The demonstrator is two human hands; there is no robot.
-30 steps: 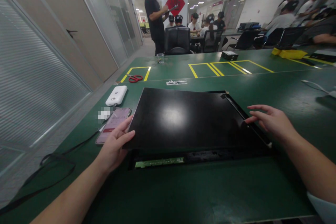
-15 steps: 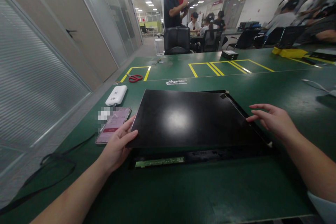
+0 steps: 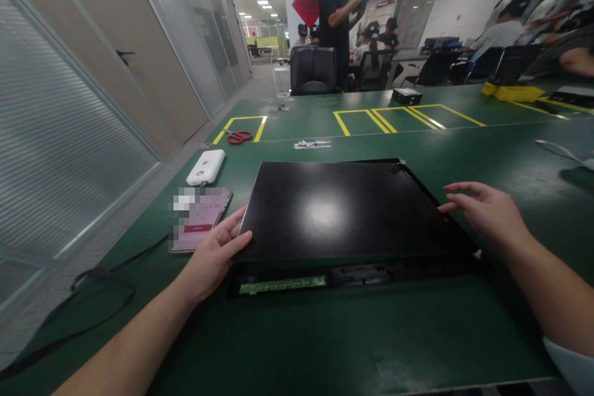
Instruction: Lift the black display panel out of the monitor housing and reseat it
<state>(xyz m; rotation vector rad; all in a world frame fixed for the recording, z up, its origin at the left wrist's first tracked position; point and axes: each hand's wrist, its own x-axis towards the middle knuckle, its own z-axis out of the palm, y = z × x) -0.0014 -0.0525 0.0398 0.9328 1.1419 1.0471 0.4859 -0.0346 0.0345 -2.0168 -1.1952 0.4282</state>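
Note:
A glossy black screen panel (image 3: 334,213) lies tilted over a black frame (image 3: 371,273), its left side raised off the frame. My left hand (image 3: 218,253) grips the panel's left edge, thumb on top and fingers underneath. Along the frame's near side shows a green circuit strip (image 3: 283,285). My right hand (image 3: 489,213) is beside the right edge, fingers stretched and apart, with a fingertip at the frame's rim. Whether that fingertip also touches the panel, I cannot tell.
Left of the panel lie a phone (image 3: 200,219) and a white power bank (image 3: 206,167). Red-handled scissors (image 3: 240,137) and white scraps (image 3: 312,144) are farther back on the green table (image 3: 301,340). A person in black (image 3: 336,12) stands beyond a chair (image 3: 313,68).
The panel and my left hand have shifted slightly right, and the panel's left side looks a little lower. The standing person has moved to the right.

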